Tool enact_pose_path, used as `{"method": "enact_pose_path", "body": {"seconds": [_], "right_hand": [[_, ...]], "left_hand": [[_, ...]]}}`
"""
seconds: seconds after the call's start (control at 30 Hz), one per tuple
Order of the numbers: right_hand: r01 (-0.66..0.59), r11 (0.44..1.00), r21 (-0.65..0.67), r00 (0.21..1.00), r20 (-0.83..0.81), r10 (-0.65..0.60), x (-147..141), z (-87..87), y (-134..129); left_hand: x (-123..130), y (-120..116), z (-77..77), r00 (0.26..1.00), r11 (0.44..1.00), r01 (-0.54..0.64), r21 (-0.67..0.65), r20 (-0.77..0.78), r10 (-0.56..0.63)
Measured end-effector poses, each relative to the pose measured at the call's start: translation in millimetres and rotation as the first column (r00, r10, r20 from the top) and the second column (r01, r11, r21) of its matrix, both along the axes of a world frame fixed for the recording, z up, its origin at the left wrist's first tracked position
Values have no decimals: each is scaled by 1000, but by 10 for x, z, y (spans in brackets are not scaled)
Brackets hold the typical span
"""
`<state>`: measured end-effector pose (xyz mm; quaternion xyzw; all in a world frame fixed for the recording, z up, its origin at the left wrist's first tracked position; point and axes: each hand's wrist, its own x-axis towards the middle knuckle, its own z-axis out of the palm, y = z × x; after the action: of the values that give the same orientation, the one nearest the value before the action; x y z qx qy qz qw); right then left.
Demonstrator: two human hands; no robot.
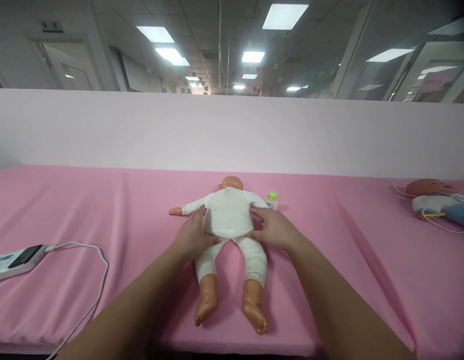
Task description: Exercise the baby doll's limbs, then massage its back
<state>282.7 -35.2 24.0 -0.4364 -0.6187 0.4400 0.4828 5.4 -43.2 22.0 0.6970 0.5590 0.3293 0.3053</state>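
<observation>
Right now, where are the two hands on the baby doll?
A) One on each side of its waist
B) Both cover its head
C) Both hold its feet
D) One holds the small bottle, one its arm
A: the left hand and the right hand press against opposite sides of the baby doll at its waist, over the white clothes.

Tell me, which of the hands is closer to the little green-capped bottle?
Right. The right hand rests on the doll's side just below the bottle; the left hand is on the doll's far side.
</observation>
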Motion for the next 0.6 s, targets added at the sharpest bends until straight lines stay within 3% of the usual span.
{"method": "enact_pose_path", "body": {"seconds": [0.07, 0.17, 0.27, 0.37, 0.47, 0.6], "right_hand": [[44, 991, 126, 988, 141, -62, -40, 53, -70], [0, 943, 332, 896, 419, -148, -189, 100, -172], [-158, 920, 359, 683, 713, -161, -391, 111, -245], [-210, 932, 295, 488, 858, -161, -530, 81, -247], [-199, 942, 271, 453, 878, -157, -551, 32, -201], [-217, 922, 321, 505, 845, -175, -494, 3, -162]], "left_hand": [[12, -38, 10, 983, 991, -23, 130, -178, 47], [67, -79, -12, 938, 967, 89, 238, -346, -1], [153, -99, -63, 879, 922, 230, 312, -472, -60], [249, -125, -81, 816, 893, 327, 310, -569, -101], [323, -175, -42, 768, 898, 350, 266, -631, -112], [325, -219, -11, 770, 911, 296, 286, -636, -50]]}}
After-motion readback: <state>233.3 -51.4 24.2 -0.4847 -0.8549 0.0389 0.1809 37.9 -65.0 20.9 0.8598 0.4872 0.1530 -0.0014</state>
